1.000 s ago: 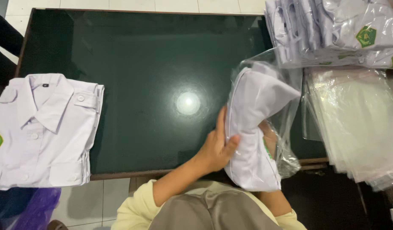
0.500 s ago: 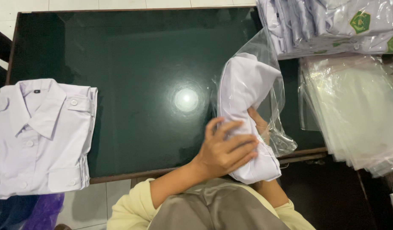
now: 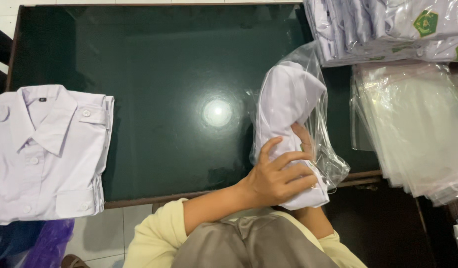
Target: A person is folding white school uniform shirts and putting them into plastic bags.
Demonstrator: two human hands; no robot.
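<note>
A folded white shirt (image 3: 287, 94) stands on end at the table's near edge, partly inside a clear plastic bag (image 3: 322, 149). My left hand (image 3: 278, 176) wraps around the shirt's lower part from the left, fingers spread over the cloth. My right hand (image 3: 303, 136) is mostly hidden behind the shirt and inside the bag; only a few fingertips show, pressed against the shirt's right side.
The dark green glass table (image 3: 164, 74) reflects a ceiling light. A folded white shirt with collar and buttons (image 3: 45, 154) lies at the left edge. A stack of folded shirts with green badges (image 3: 388, 27) sits at back right, above a pile of clear bags (image 3: 412, 119).
The shirt and bag have shifted slightly away from me and more upright. My left hand slid lower and wrapped further round the shirt. The view has dropped a little.
</note>
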